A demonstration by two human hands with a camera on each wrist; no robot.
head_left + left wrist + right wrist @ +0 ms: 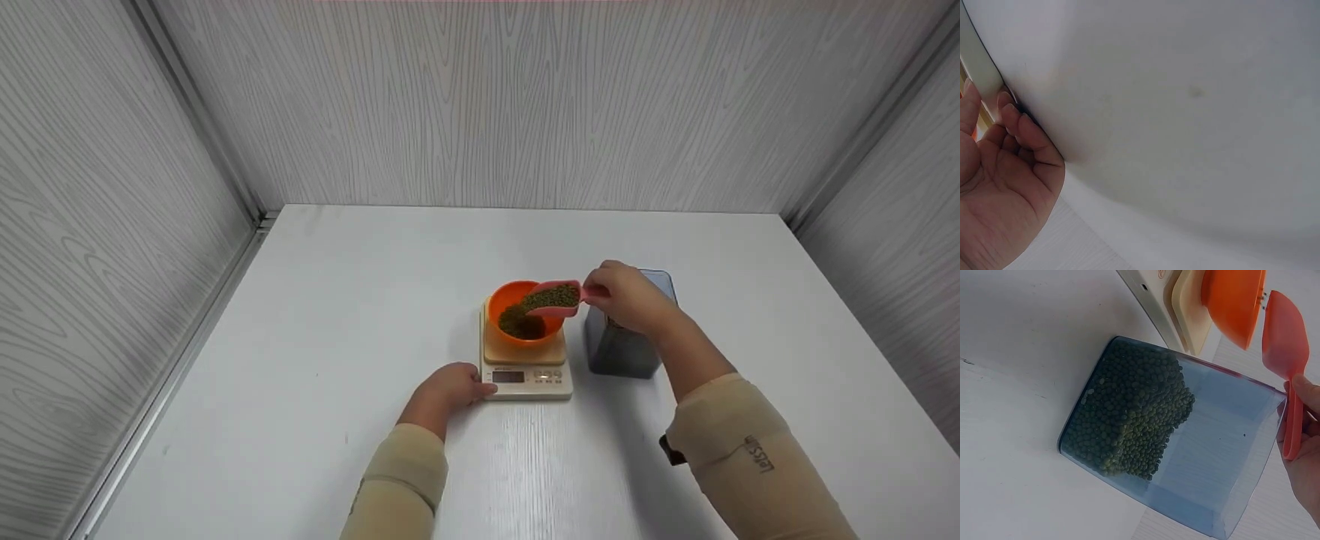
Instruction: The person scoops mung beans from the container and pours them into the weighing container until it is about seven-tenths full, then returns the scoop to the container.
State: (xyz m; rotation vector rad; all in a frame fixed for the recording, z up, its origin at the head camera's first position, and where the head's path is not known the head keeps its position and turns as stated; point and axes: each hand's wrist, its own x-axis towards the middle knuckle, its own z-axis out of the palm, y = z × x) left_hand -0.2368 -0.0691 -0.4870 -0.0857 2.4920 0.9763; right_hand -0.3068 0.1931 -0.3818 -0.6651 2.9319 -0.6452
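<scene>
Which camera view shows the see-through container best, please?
The right wrist view shows the see-through container large and nearly whole, green beans inside. The head view has it partly hidden by the right hand; the left wrist view lacks it.

Right fingers (598, 280) curl in a raised grip while left fingers (1032, 136) pinch lower.

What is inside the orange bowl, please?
Small green beans lie in the orange bowl. In the head view, the pink scoop covers part of the inside; what lies there is hidden.
</scene>
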